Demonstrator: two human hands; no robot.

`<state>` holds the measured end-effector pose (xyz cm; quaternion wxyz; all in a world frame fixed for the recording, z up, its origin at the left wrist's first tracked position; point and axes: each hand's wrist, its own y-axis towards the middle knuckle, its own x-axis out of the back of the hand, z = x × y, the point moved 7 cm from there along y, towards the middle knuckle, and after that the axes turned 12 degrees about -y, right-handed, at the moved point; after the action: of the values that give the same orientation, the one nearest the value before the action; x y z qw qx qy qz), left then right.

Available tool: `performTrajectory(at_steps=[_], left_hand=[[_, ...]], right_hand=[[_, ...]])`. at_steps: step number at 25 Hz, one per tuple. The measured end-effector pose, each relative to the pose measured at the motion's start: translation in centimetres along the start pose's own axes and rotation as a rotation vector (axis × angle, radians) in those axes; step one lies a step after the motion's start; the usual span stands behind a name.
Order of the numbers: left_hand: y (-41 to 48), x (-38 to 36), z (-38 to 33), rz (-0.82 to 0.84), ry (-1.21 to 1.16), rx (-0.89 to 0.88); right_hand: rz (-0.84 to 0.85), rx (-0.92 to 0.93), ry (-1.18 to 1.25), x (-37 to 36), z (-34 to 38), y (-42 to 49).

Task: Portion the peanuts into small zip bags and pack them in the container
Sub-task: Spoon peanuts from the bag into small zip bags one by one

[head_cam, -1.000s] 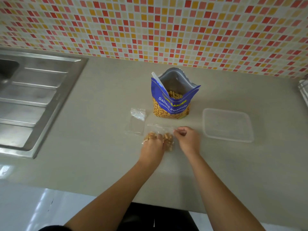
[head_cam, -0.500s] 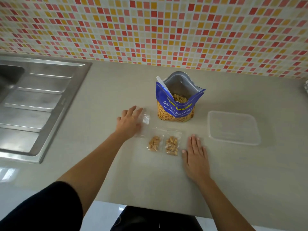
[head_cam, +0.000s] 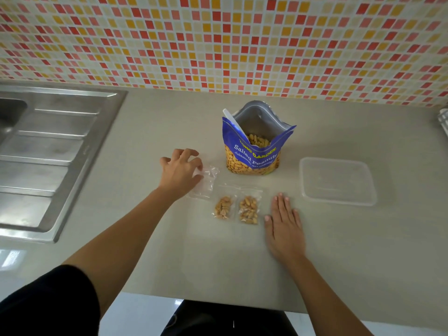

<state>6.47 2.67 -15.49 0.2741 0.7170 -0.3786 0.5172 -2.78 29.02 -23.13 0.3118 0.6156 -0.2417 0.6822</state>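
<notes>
An open blue bag of salted peanuts (head_cam: 253,154) stands on the counter with a white spoon (head_cam: 234,121) sticking out of it. In front of it lie two small zip bags with peanuts, one on the left (head_cam: 223,207) and one on the right (head_cam: 248,210). Left of them is a pile of empty clear zip bags (head_cam: 206,181); my left hand (head_cam: 180,172) rests on its left part with fingers curled over the plastic. My right hand (head_cam: 284,225) lies flat on the counter, right of the filled bags. A clear plastic container (head_cam: 338,180) sits at the right.
A steel sink with a ribbed draining board (head_cam: 46,151) fills the left side. A tiled wall (head_cam: 218,40) stands behind the counter. A white rack edge (head_cam: 443,120) shows at the far right. The counter's front edge runs close to my body.
A second ago both hands were on the filled zip bags. My left hand has since reached left onto the empty bags and curled its fingers; my right hand has laid itself flat.
</notes>
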Motion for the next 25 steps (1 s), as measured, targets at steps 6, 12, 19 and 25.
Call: performTrajectory(at_steps=[6, 12, 19, 25], left_hand=[[-2.5, 4.7, -0.2, 0.151, -0.819, 0.257], [-6.0, 2.6, -6.5, 0.32, -1.589, 0.515], [-6.6, 0.5, -8.3, 0.259, -1.676, 0.545], [-6.0, 0.9, -8.4, 0.168, -1.611, 0.435]], right_hand=[[-0.261, -0.089, 0.553, 5.4, 0.5, -0.1], [0.163, -0.265, 1.342, 8.0, 5.3, 2.4], [0.034, -0.378, 1.265, 10.0, 3.6, 2.9], [0.062, -0.341, 1.212, 10.9, 2.8, 2.9]])
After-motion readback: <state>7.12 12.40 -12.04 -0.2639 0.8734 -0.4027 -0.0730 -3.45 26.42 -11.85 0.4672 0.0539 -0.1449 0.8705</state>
